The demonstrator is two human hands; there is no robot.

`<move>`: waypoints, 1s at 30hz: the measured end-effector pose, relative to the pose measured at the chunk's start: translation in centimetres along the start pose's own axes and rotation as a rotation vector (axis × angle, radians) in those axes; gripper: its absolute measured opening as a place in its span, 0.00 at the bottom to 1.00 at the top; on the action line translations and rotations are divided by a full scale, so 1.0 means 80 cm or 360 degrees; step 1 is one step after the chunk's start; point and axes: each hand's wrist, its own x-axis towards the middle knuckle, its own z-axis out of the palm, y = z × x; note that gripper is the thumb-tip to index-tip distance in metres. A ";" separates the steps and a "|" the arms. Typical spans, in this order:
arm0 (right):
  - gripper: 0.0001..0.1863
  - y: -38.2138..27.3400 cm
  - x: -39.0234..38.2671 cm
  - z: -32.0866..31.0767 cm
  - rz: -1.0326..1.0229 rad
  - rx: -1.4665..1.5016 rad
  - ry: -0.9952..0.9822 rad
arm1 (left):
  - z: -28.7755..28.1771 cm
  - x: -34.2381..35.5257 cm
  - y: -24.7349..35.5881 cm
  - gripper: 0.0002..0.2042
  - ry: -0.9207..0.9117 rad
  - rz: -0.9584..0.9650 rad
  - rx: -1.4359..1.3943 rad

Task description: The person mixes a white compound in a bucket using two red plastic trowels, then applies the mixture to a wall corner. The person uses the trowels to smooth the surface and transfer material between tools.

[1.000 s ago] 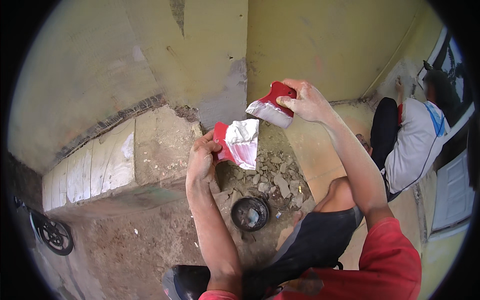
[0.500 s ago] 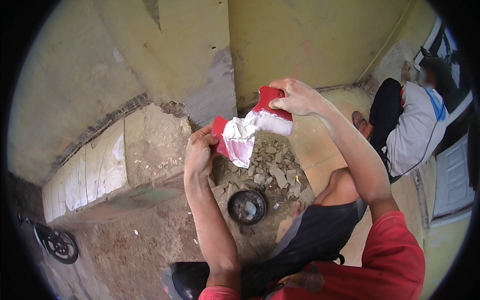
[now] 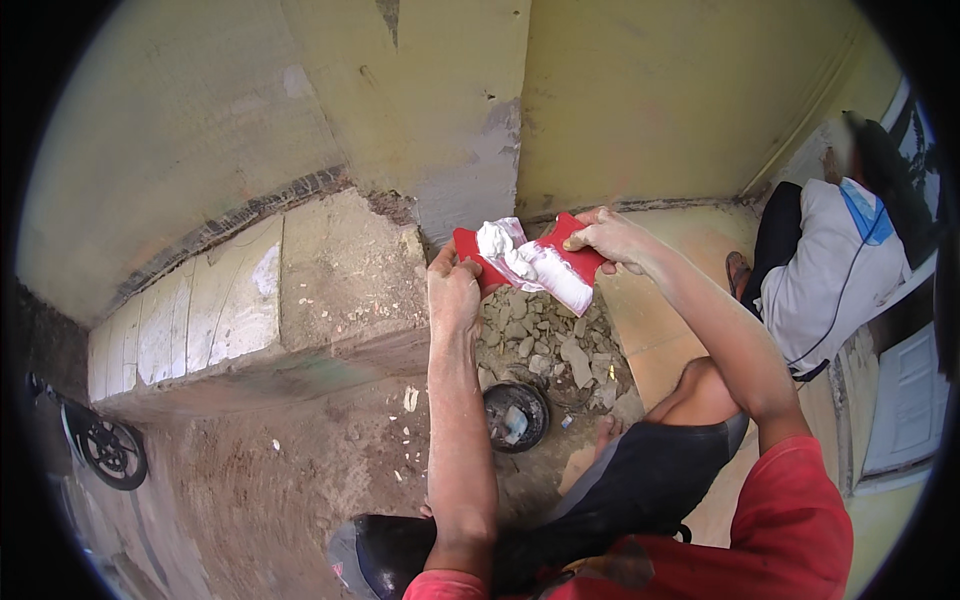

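My left hand (image 3: 455, 288) grips a red putty scraper (image 3: 467, 243) whose blade carries a lump of white putty (image 3: 497, 243). In my right hand (image 3: 608, 240) is a second red scraper (image 3: 578, 258), its blade smeared white. The two blades meet or overlap between my hands, with the putty stretching across toward the right one. Both scrapers are held in front of the base of a yellow wall (image 3: 600, 120), above a patch of broken rubble (image 3: 560, 335).
Below my hands stands a round black bucket (image 3: 516, 416). A raised concrete ledge (image 3: 350, 270) lies to the left, and a grey patched wall corner (image 3: 465, 185) rises ahead. At the right another person (image 3: 830, 270) crouches by the wall. A motorcycle wheel (image 3: 112, 453) shows far left.
My hands have come lower in the picture, and the right scraper has turned and tilted against the left one. The putty now sits bunched in a lump. The view has shifted slightly.
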 end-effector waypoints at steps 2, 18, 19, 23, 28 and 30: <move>0.14 0.005 0.007 -0.003 0.0049 0.0068 -0.0309 | 0.005 0.004 -0.010 0.24 0.0044 0.0029 -0.0043; 0.10 -0.023 0.011 -0.004 0.0060 0.0970 -0.0632 | -0.014 0.019 -0.005 0.25 0.0111 0.0011 -0.0661; 0.10 -0.025 0.012 -0.004 0.0030 0.0968 -0.0577 | -0.012 0.020 -0.008 0.25 0.0077 -0.0002 -0.0707; 0.13 -0.046 0.005 -0.008 -0.0097 0.0818 -0.0300 | -0.009 0.020 -0.021 0.21 0.0111 0.0017 -0.0807; 0.16 -0.052 -0.020 0.008 -0.0067 0.0860 -0.0046 | -0.008 0.020 -0.021 0.20 0.0249 0.0147 -0.1024; 0.16 -0.046 -0.027 0.020 -0.0022 0.1044 -0.0030 | -0.011 0.022 -0.021 0.20 0.0283 0.0212 -0.1098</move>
